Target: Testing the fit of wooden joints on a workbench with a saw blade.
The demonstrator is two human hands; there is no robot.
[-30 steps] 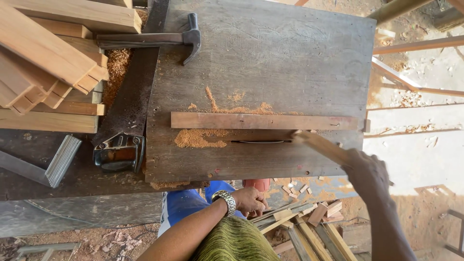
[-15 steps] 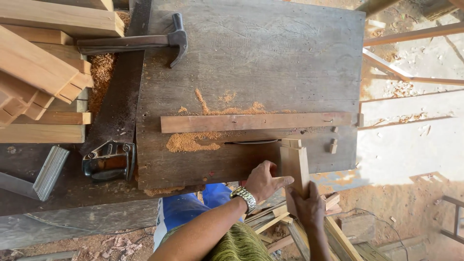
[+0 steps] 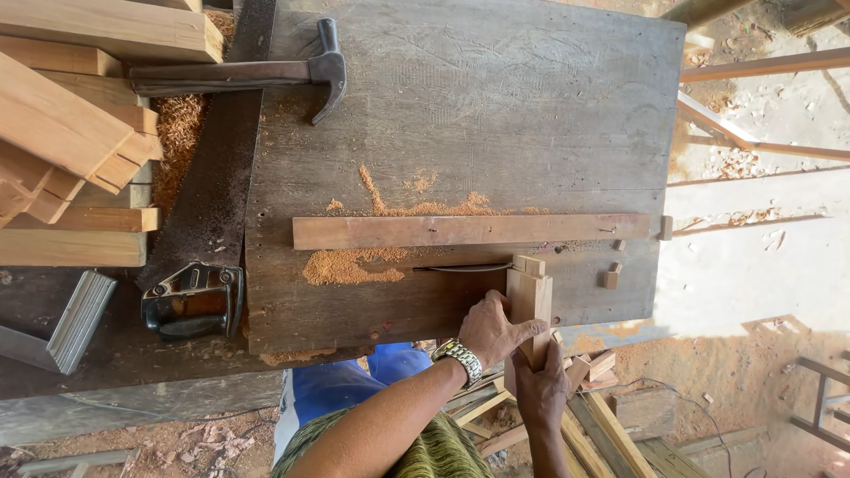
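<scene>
Worn workbench (image 3: pixel 478 106); both hands grip notched pale wood block (image 3: pixel 529 301).

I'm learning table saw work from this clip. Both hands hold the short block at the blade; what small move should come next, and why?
Probably ease the short wooden block slowly forward along the fence strip. Its notched end already sits at the saw blade, with the left hand beside it and the right hand behind, both clear of the blade.
</scene>
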